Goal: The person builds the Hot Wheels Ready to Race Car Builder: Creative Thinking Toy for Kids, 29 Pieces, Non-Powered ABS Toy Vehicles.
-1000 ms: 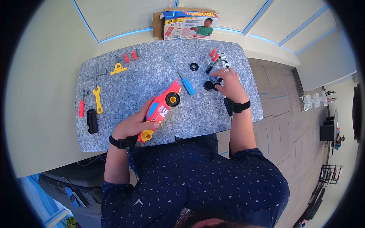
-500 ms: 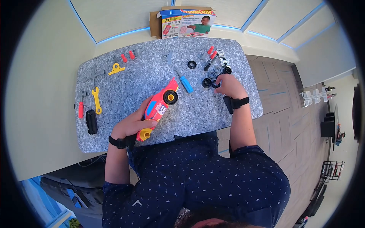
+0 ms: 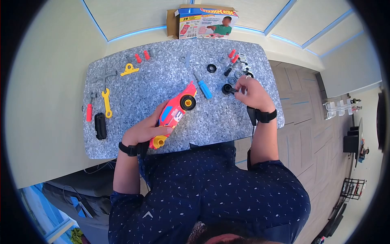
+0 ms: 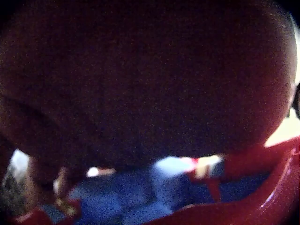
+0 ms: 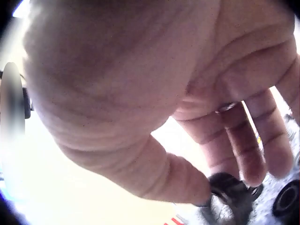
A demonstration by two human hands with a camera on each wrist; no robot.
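1. Toy car [image 3: 175,110]: middle of the near half of the speckled tabletop [image 3: 130,93], in the left hand [image 3: 142,132]. Resting on the surface or lifted just off it: cannot tell.
2. Left hand grips it, thumb laid across the flank near the close end; other fingers go over the far-left side and are partly hidden. Left wrist view too dark to add much.
3. Right hand [image 3: 256,94], right side: thumb and forefinger clamped on a black ring-shaped part [image 5: 225,180]; remaining fingers apart from it, loosely bent. Black wheel [image 3: 227,89] just beside, on the tabletop.
4. Handling, by judgement: car looks like hollow hard plastic, so light and stiff, a bit slick on the glossy shell, hardly fragile except perhaps the thin pointed tip. Best hold: round the mid-body, clear of the bare yellow hub [image 3: 159,142]. Ring part likely light too; pinch it by its rim.
5. Pointing: car lies on its side, flank and blue window [image 3: 166,114] up. Long axis slants from near left to far right; pointed tip far right, hub end near left. Nose or tail at the tip: not certain. Mounted wheel [image 3: 188,103] sits toward the far end, facing up.
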